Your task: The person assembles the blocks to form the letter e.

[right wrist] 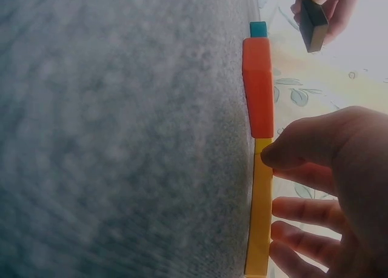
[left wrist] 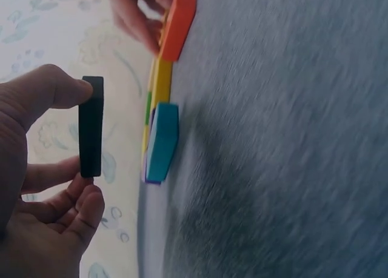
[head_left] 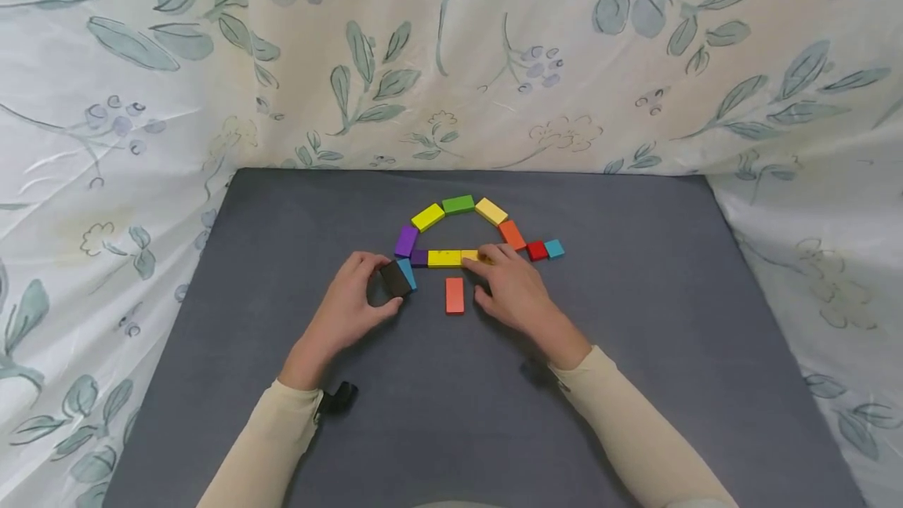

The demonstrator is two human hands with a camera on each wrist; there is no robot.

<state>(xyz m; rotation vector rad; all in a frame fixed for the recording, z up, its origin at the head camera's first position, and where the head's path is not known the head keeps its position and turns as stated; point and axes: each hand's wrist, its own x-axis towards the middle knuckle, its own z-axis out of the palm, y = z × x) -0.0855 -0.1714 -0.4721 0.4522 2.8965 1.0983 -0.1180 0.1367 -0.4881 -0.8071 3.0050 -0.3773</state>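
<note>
In the head view my left hand [head_left: 346,296] holds a black block [head_left: 395,279] between thumb and fingers, raised off the cloth in the left wrist view. A blue block [head_left: 408,274] lies partly hidden under it, at the left end of a straight row. That row has a dark purple block [head_left: 419,259], a yellow block [head_left: 444,259] and an amber block [head_left: 469,255]. My right hand [head_left: 515,288] rests its fingers on the amber block, covering part of it. A coral block [head_left: 455,296] lies between the hands, in front of the row.
Behind the row, purple [head_left: 406,241], yellow [head_left: 428,217], green [head_left: 458,205], pale yellow [head_left: 491,212] and orange [head_left: 512,235] blocks form an arch. A red block [head_left: 537,250] and a light blue block [head_left: 554,248] sit at the right. Floral fabric [head_left: 458,100] hangs around the grey-covered table [head_left: 635,296].
</note>
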